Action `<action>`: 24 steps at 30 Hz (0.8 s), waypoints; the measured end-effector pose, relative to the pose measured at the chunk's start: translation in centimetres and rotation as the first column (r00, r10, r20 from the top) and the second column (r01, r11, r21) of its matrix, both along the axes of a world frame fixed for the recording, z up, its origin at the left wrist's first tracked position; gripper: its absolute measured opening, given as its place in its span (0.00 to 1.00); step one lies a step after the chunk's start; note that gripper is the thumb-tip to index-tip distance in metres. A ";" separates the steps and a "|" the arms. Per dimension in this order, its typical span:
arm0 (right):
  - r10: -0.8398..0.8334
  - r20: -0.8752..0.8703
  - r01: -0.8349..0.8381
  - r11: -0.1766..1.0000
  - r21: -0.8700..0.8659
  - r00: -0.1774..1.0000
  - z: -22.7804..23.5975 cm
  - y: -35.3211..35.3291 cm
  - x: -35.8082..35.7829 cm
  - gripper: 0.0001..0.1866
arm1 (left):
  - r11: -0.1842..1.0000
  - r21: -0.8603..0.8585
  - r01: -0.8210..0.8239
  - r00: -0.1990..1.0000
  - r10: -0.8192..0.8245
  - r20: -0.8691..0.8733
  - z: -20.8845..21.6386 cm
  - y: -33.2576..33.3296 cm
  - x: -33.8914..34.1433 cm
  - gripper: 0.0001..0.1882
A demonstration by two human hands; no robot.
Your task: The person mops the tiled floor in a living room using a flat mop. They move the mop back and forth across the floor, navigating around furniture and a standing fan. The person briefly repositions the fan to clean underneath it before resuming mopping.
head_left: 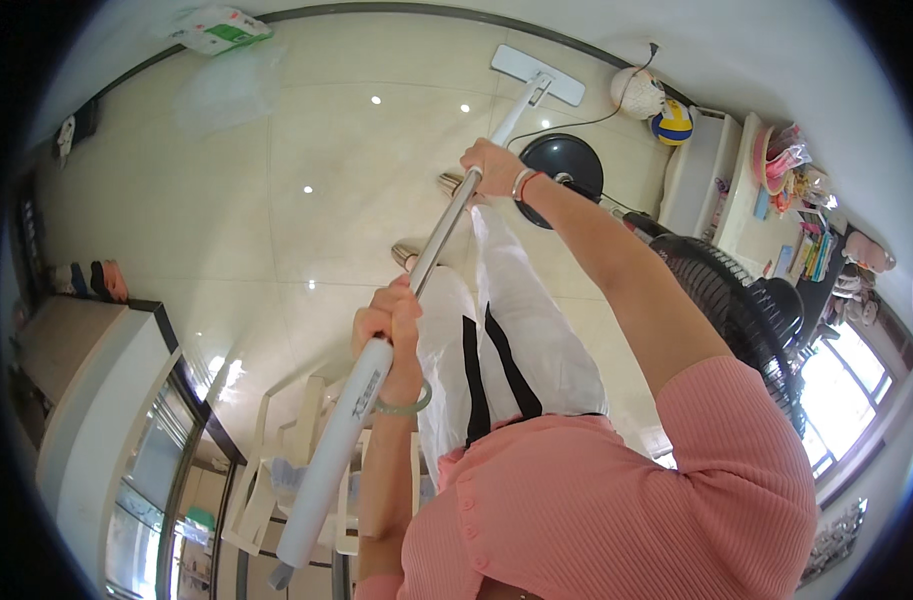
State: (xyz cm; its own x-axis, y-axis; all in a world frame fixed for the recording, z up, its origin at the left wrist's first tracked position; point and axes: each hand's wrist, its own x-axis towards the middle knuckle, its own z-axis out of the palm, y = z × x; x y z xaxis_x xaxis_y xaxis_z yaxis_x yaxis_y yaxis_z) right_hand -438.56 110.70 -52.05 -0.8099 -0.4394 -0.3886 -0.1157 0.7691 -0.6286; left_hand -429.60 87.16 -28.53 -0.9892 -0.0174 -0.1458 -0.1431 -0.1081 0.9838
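A flat mop slants across the middle of the view, its long metal pole (439,243) ending in a thick pale grey sleeve (328,460) at the lower left. My left hand (388,318), with a green bangle at the wrist, is closed round the pole just above that sleeve. Farther up, my right hand (491,168) grips the pole, a red band and a bracelet on its wrist. The rectangular white mop head (538,75) lies on the floor at the far side, near the wall. The pole partly hides my feet.
A standing fan's round black base (561,178) is right of the pole, its caged head (721,280) nearer me. A cord, a white ball (638,93) and a volleyball (672,122) lie far right. White chairs (276,480) stand lower left; a plastic package (216,30) lies far left.
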 end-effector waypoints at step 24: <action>0.060 0.157 0.042 0.815 -0.578 0.986 10.5 -40.3 17.9 0.09 | 0.836 -0.544 -0.068 0.995 0.097 0.024 18.6 -25.5 14.5 0.15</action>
